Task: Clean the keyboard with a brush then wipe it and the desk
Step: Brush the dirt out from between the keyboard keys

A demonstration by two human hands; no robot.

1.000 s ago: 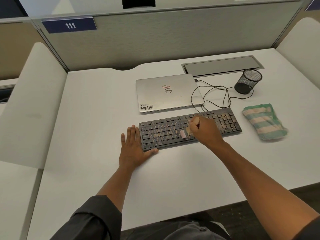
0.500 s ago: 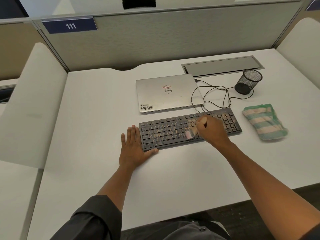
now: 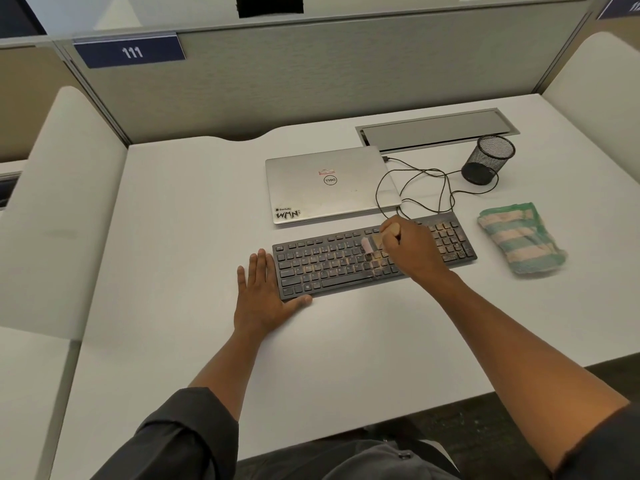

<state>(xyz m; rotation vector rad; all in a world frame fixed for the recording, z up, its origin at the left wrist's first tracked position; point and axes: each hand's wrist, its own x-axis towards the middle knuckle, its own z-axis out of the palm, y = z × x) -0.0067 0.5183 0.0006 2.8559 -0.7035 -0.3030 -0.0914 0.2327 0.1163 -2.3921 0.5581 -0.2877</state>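
R hand (image 3: pixel 414 252): fingers curled tight round brush handle, fist over mid-right of kbd, wrist resting low near front edge.
L hand (image 3: pixel 265 292): flat, fingers straight & together, palm on desk at kbd's left end, thumb tip touching front-left corner; bracing, holds nothing.
brush (image 3: pixel 375 241): small, wooden handle, pale bristles pointing left/down onto keys in upper rows; bristles blurred, so exact contact hard to tell.
keyboard (image 3: pixel 332 268): dark, full-size, lies slightly skewed on desk just in front of laptop; brownish dust visible on mid keys & numpad.
desk (image 3: pixel 180 237): white, kbd roughly centre.
cloth (image 3: pixel 521 239): striped green/pink, folded, on desk just right of kbd, untouched; wipe step not yet begun, prob.
laptop (image 3: pixel 329 183): silver, lid closed, behind kbd.
cable (image 3: pixel 415 188): black, loops between laptop & kbd back edge.
pen cup (image 3: pixel 488 159): black mesh, back right.
step: brushing keys, first part of task.
how to do well: short strokes along rows, bristle tips into gaps btw keys; work one direction so dust leaves kbd and isn't respread; numpad looks dusty too, needs passes; keep L hand bracing so kbd doesn't slide.
risk: dust swept onto desk/cloth; brush snagging cable at back edge.
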